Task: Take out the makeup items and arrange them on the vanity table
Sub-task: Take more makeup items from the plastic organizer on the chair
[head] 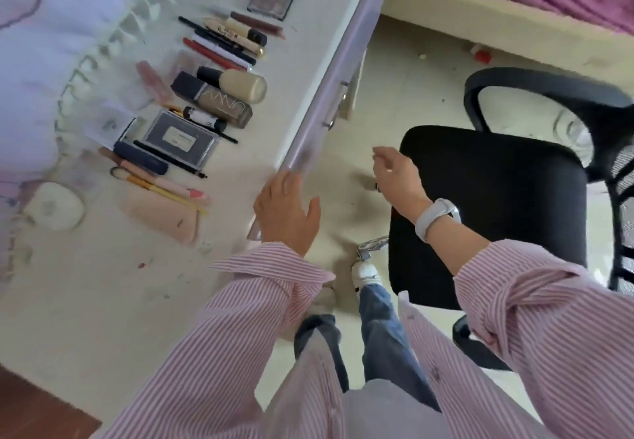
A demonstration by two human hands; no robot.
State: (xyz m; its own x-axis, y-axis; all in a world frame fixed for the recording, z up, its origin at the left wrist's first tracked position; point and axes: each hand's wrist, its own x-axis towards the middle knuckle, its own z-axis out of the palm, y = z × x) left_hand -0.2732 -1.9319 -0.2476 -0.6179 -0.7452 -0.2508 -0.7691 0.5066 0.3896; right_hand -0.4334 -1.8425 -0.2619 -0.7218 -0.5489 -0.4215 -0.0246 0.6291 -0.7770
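The makeup items (212, 95) lie in a rough row along the bench (103, 301), running from the near pink pouch (161, 219) up to the far palettes, all set back from the front edge. That placement looks deliberate: each piece is separate and readable, none stacked, so the arranging seems largely done.

The long pieces share one direction. The pencils and lip sticks (219, 44) lie with their long axes running from far left to near right, angled toward the bench's front edge, and the cream bottle (240, 86) and the brown foundation tube (219, 106) lie on their sides along the same line, dark caps to the left. The grey palette (181, 140) lies flat beside them. The brushes (157, 184) near the pouch point the same way, bristles left.

The left hand (284, 212) rests on the bench's rounded front edge, fingers straight and spread, holding nothing; it seems to steady the person, who is standing. The right hand (394, 172) hangs over the floor beside the black chair (497, 205), fingers loosely bent. Its grip may pinch something small and dark below the fingers, but blur leaves that unclear.
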